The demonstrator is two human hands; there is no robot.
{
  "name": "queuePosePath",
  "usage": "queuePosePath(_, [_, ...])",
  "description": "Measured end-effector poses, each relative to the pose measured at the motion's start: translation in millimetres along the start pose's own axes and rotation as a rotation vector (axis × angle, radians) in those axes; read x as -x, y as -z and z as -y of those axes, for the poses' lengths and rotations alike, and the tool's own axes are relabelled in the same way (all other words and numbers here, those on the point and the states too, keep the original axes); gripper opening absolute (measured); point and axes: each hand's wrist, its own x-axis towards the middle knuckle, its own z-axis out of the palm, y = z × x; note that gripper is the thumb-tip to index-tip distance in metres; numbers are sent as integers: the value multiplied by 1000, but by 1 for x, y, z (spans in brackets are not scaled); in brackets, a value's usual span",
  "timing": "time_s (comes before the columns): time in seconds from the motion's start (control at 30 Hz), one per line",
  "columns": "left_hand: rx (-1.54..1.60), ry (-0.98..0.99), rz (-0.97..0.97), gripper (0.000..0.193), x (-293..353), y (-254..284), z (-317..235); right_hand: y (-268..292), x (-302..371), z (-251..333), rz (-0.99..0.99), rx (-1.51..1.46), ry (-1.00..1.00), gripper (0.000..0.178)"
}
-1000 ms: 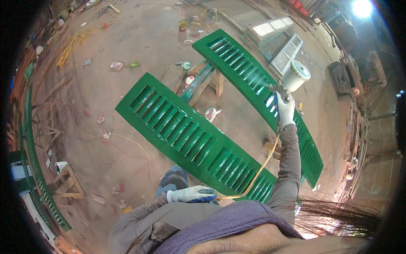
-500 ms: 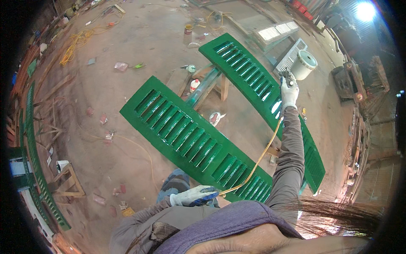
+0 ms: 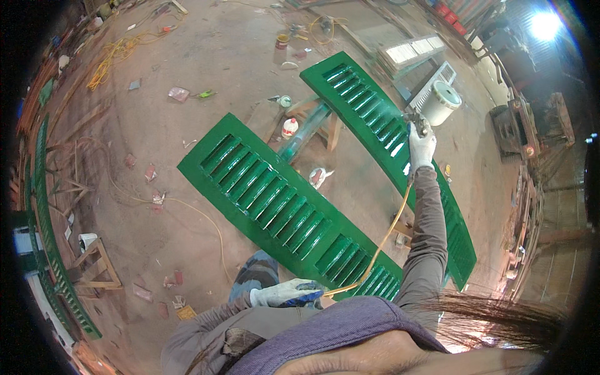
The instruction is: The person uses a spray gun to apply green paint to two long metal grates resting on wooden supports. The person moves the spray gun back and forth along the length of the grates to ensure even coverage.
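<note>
Gripped spray gun (image 3: 417,120) in right hand (image 3: 422,148), hose (image 3: 380,247) in left hand (image 3: 282,292), with fingers (image 3: 307,286) curled closed, ideally for even strokes.

A tangle of yellow cord (image 3: 111,67) is sprawling over the floor (image 3: 212,69) at the upper left, and a pinkish packet (image 3: 179,94) is lying to its right, just beside a small bright-green scrap (image 3: 206,94). Farther right, a brownish can (image 3: 282,42) is standing on the floor. A lamp (image 3: 545,26) is glaring at the upper right, red containers (image 3: 451,19) are sitting near the top edge, and a wooden frame (image 3: 110,265) is standing at the lower left
</note>
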Motion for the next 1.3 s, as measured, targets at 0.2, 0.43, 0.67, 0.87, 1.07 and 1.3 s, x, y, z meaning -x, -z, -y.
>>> queuePosePath(0.2, [-127, -229, -78, 32, 18, -19, -64, -13, -17, -1, -98, 89, -24, 39])
queuePosePath(0.43, [-54, -74, 14, 41, 5, 9, -9, -4, 17, 17, 226, -350, -75, 28])
queuePosePath(0.67, [-88, -315, 103, 44, 10, 17, -21, -34, -8, 40, 60, -81, -20, 34])
queuePosePath(0.87, [13, -160, -84, 37, 23, 12, -51, -59, -28, 7, -135, 86, 70, 36])
queuePosePath(1.07, [-27, -86, -92, 40, 20, 23, -32, -44, -6, 50, 235, -379, -185, 29])
queuePosePath(1.3, [115, -60, 4, 40, 23, 28, -35, -66, -23, 58, 175, -174, -56, 33])
